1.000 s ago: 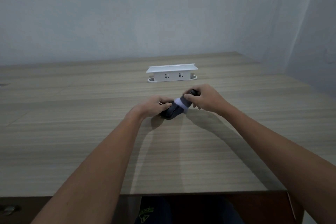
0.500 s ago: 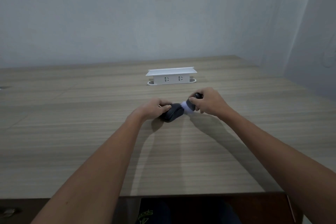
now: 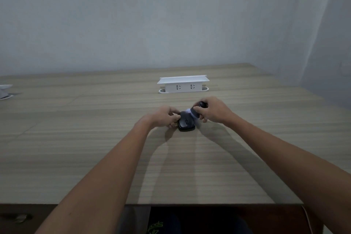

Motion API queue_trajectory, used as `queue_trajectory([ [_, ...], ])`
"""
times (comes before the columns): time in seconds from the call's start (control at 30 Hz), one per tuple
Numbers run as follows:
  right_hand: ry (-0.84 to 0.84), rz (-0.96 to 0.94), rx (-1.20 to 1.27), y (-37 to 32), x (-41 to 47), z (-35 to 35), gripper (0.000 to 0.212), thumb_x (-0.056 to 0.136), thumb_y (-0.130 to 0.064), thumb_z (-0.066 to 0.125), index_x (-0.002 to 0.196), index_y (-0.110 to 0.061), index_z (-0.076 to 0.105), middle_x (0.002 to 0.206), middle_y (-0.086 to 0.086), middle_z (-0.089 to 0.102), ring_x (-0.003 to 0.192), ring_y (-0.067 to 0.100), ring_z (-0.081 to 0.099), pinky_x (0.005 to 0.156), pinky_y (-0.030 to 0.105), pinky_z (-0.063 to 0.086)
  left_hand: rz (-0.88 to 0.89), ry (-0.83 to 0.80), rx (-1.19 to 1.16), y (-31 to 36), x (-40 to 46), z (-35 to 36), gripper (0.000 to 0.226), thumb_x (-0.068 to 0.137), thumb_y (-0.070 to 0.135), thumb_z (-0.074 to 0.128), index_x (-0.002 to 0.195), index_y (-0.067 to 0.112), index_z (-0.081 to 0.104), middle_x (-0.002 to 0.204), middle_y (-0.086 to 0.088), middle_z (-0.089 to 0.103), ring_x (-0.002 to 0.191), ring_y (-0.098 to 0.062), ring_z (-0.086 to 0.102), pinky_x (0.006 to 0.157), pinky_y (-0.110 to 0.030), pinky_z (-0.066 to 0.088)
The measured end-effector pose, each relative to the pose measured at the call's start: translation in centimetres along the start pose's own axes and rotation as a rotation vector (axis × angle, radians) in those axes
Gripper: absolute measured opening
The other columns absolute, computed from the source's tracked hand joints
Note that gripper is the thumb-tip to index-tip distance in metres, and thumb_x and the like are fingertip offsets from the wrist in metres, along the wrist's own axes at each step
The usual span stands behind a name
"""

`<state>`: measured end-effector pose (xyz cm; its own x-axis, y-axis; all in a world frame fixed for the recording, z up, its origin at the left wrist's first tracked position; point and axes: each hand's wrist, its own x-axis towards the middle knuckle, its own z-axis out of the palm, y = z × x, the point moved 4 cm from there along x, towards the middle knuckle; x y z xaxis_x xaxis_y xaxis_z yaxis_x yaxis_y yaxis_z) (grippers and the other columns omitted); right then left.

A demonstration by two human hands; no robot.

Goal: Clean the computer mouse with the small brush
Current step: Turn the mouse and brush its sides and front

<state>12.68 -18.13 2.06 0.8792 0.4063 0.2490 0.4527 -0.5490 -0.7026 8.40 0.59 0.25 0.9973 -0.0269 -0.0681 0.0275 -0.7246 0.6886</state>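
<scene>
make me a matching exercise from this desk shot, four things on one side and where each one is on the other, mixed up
Things:
1. computer mouse
2. small brush
3. white socket box
4. wooden desk

Places:
A. standing at the far middle of the desk, behind both hands
B. under everything, stretching to the wall
C. gripped in the right hand, bristles at the mouse's far end
D. on the desk, steadied by the left hand

Pairs: 1-D, 2-C, 3-A, 4-B
</scene>
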Motion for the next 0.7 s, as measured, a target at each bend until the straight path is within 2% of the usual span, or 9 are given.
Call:
queue_trajectory([
  [0.07, 0.040, -0.036, -0.008, -0.4, -0.3, -0.7, 0.014, 0.092, -0.011, 0.061, 0.091, -0.007, 0.075, 0.059, 0.002, 0.067, 0.039, 0.000, 0.058, 0.044, 0.012, 0.045, 0.017, -0.014, 0.034, 0.1, -0.1, -0.6, 0.036, 0.100, 0.016, 0.055, 0.135, 0.007, 0.058, 0.088, -0.006, 0.065, 0.079, -0.018, 0.061, 0.081, -0.030, 0.056],
  [0.17, 0.122, -0.062, 0.029, -0.7, -1.1, -1.7, 0.013, 0.088, -0.011, 0.064, 0.084, -0.004, 0.073, 0.058, 0.004, 0.067, 0.040, 0.005, 0.058, 0.047, 0.018, 0.048, 0.083, -0.019, 0.180, 0.5, 0.1, -1.5, 0.048, 0.094, 0.029, 0.065, 0.139, 0.016, 0.056, 0.115, -0.006, 0.063, 0.095, -0.017, 0.063, 0.084, -0.028, 0.051],
  [0.27, 0.054, -0.108, 0.055, -1.0, -2.2, -1.7, 0.014, 0.088, -0.015, 0.065, 0.086, -0.005, 0.074, 0.058, 0.005, 0.068, 0.044, 0.007, 0.060, 0.049, 0.021, 0.050, 0.138, -0.082, 0.278, 1.0, 0.4, -1.6, 0.050, 0.090, 0.038, 0.068, 0.139, 0.028, 0.057, 0.129, 0.005, 0.050, 0.117, -0.015, 0.055, 0.093, -0.028, 0.043],
  [0.33, 0.002, -0.131, 0.025, -0.7, -2.6, -1.3, 0.013, 0.089, -0.015, 0.065, 0.087, -0.007, 0.076, 0.058, 0.003, 0.069, 0.045, 0.007, 0.060, 0.049, 0.023, 0.050, 0.182, -0.124, 0.305, 1.2, 0.7, -1.4, 0.050, 0.090, 0.035, 0.068, 0.139, 0.028, 0.057, 0.136, 0.006, 0.049, 0.122, -0.013, 0.050, 0.096, -0.024, 0.038],
  [0.43, 0.088, -0.160, -0.073, -0.2, -2.5, -1.4, 0.010, 0.086, -0.016, 0.067, 0.085, -0.013, 0.076, 0.057, -0.009, 0.065, 0.045, -0.003, 0.059, 0.051, 0.020, 0.046, 0.270, -0.149, 0.305, 1.6, 0.8, -1.0, 0.048, 0.094, 0.018, 0.066, 0.140, 0.014, 0.055, 0.132, 0.004, 0.055, 0.121, -0.009, 0.050, 0.091, -0.007, 0.034],
  [0.53, 0.176, -0.239, -0.097, -0.7, -3.1, -1.5, 0.009, 0.084, -0.020, 0.068, 0.085, -0.015, 0.076, 0.062, -0.011, 0.066, 0.054, -0.006, 0.060, 0.053, 0.019, 0.045, 0.315, -0.135, 0.285, 1.8, 0.7, -1.1, 0.041, 0.096, 0.007, 0.061, 0.136, 0.010, 0.058, 0.118, 0.005, 0.057, 0.109, -0.008, 0.054, 0.081, 0.004, 0.038],
  [0.63, 0.090, -0.288, -0.150, -0.6, -3.8, -0.5, 0.010, 0.083, -0.022, 0.069, 0.086, -0.017, 0.076, 0.070, -0.004, 0.072, 0.062, 0.007, 0.064, 0.059, 0.027, 0.051, 0.323, -0.123, 0.307, 1.6, 1.1, -1.3, 0.038, 0.096, 0.010, 0.061, 0.134, 0.014, 0.061, 0.121, 0.004, 0.059, 0.106, -0.009, 0.056, 0.077, 0.001, 0.041],
  [0.7, 0.118, -0.269, -0.241, 0.5, -3.6, -0.4, 0.010, 0.082, -0.022, 0.069, 0.086, -0.016, 0.075, 0.076, -0.001, 0.074, 0.071, 0.017, 0.067, 0.067, 0.035, 0.052, 0.310, -0.111, 0.316, 1.3, 1.4, -1.4, 0.038, 0.096, 0.013, 0.062, 0.134, 0.014, 0.061, 0.125, 0.001, 0.060, 0.107, -0.012, 0.058, 0.078, -0.002, 0.041],
])
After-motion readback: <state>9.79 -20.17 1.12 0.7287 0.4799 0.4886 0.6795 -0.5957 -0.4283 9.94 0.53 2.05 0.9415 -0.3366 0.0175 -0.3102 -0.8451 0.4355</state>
